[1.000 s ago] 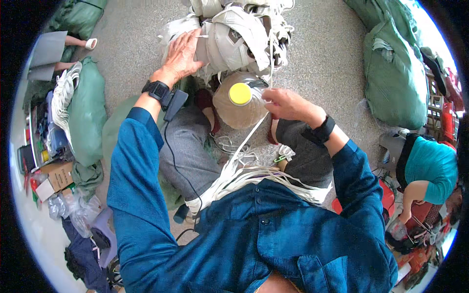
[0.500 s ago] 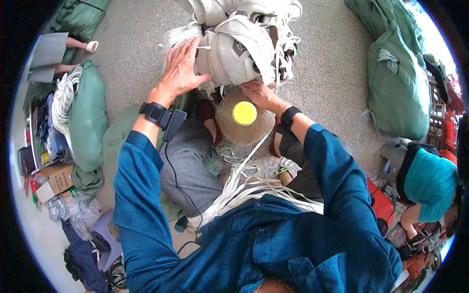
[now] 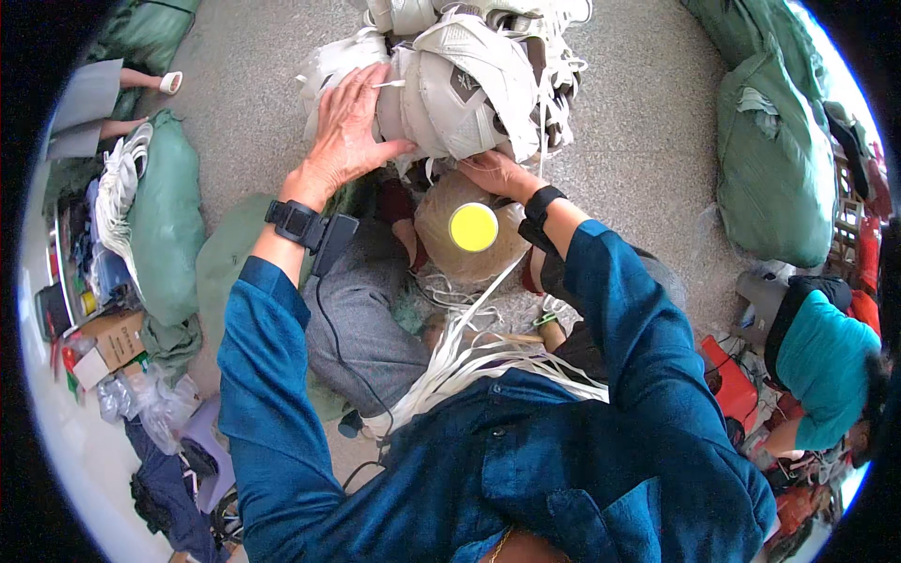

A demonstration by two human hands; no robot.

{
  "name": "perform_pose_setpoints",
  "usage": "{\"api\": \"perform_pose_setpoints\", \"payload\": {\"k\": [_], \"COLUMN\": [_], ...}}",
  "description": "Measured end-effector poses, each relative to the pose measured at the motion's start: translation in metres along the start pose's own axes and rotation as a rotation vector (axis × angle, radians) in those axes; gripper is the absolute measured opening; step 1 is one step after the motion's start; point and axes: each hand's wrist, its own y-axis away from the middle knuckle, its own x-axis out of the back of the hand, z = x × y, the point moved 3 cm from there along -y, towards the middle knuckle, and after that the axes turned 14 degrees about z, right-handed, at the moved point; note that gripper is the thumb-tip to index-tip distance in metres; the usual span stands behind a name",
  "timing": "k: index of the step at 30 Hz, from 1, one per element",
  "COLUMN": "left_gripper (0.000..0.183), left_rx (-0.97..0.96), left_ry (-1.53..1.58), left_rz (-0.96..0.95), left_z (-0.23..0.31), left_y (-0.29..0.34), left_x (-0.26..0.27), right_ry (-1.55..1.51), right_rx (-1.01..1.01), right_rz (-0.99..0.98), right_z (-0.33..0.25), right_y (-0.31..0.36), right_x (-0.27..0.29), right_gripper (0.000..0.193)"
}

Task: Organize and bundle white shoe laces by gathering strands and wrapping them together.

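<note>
In the head view, a bundle of creased off-white shoe uppers (image 3: 422, 108) sits ahead of the person, just beyond a yellow-capped plastic jug (image 3: 443, 246). The left hand (image 3: 347, 136) spreads against it, thumb apart; the right hand (image 3: 502, 176) meets its near edge, fingertips hidden, grip unclear. A dark patch (image 3: 465, 84) bears an illegible pale emblem.

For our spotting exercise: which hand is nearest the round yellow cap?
The right hand, just beyond the cap; the left hand lies farther away, toward upper left.
</note>
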Motion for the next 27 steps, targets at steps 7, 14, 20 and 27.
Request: {"api": "perform_pose_setpoints", "payload": {"k": [7,14,20,27], "left_gripper": [0.106,0.107,0.109,0.109], "left_rx": [0.022,0.081,0.028,0.072], "left_ry": [-0.035,-0.089,-0.059,-0.119], "left_rz": [-0.019,-0.09,-0.034,-0.093], "left_z": [0.007,-0.001,0.014,0.016], "left_y": [-0.001,0.006,-0.006,-0.003], "left_x": [-0.005,0.004,-0.008,-0.014], "right_ry": [-0.065,-0.291,-0.166,-0.168], "right_rx": [-0.107,-0.442,-0.359,-0.548], "right_rz": [0.095,0.119,0.214,0.164], "right_z": [0.006,-0.034,0.0,-0.013], "right_y": [0.01,0.02,0.05,0.071], "right_x": [0.001,0.029,0.023,0.043], "right_gripper": [0.025,0.023,0.017,0.018]}}
